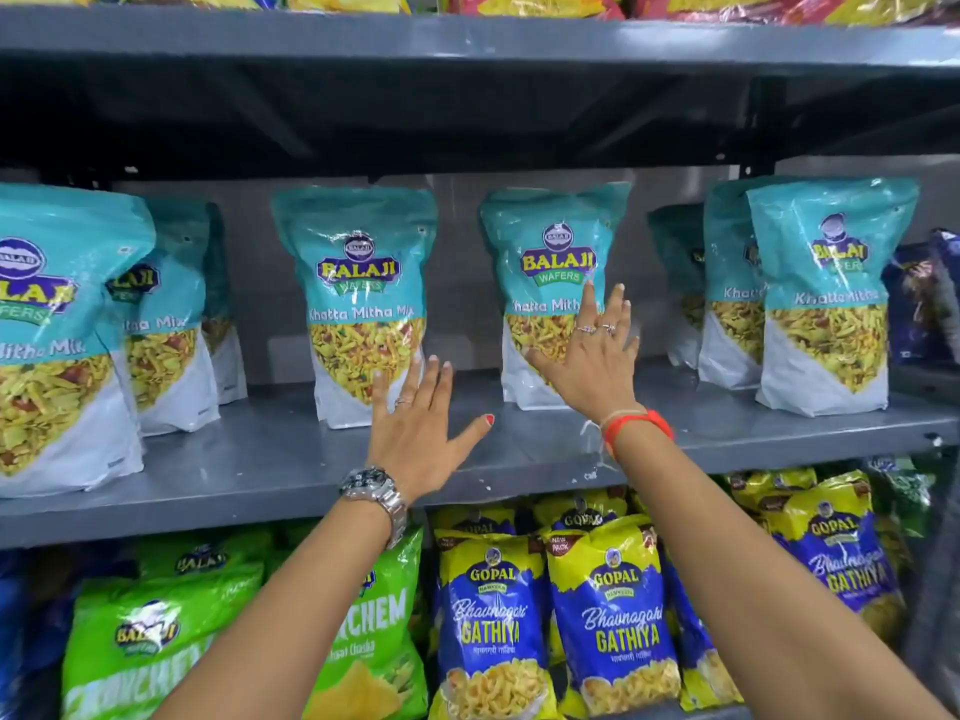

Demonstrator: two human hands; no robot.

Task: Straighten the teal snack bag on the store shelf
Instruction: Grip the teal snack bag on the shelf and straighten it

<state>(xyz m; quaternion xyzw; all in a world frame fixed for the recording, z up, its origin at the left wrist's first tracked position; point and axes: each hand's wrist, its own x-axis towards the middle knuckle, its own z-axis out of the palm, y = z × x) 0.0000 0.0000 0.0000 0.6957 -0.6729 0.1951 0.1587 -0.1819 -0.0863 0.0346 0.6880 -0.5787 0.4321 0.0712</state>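
**Both hands open at the teal Balaji bags**

Your right hand point(592, 361) is spread flat, fingers splayed, lying over the lower front of the teal snack bag point(550, 283); it grips nothing. Your left hand point(415, 428) is likewise open and empty, just left of that bag, its fingertips in front of the bottom right corner of the neighbouring teal bag point(358, 304). A silver wristwatch point(379, 491) sits on the left wrist, a red band point(636, 426) on the right.

The teal snack bag stands upright mid-shelf, reading "BALAJI WAFERS" and "Khatta Mitha". At least eight teal bags of this kind stand on the grey metal shelf point(260, 459): four to its left, three to its right. Below it, three blue-and-yellow bags point(613, 615) read "GOPAL Bhavnagari GATHIYA"; left of those lie green Balaji bags point(156, 631). Another grey shelf point(467, 39) runs above.
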